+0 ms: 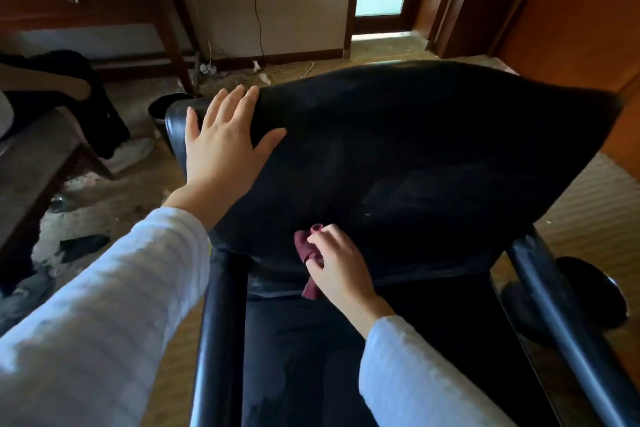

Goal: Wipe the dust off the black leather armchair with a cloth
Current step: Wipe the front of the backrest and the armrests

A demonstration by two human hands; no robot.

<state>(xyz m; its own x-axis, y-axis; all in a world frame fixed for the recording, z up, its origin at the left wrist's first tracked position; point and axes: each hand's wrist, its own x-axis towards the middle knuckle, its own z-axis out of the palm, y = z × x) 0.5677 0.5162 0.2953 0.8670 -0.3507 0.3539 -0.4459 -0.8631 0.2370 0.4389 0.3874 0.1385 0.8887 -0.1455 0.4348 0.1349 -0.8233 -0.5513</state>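
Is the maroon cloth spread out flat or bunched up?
Bunched up: the right hand grips the maroon cloth crumpled against the black armchair.

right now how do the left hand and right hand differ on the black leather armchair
The left hand lies flat, fingers spread; the right hand has curled fingers. The left hand holds nothing; the right hand grips a crumpled dark red cloth. The left hand rests high on the back of the black leather armchair; the right hand sits low. Both reach out of pale sleeves.

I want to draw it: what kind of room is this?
Probably a room in a home or hotel: a black leather armchair, a wooden desk and a carpeted floor.
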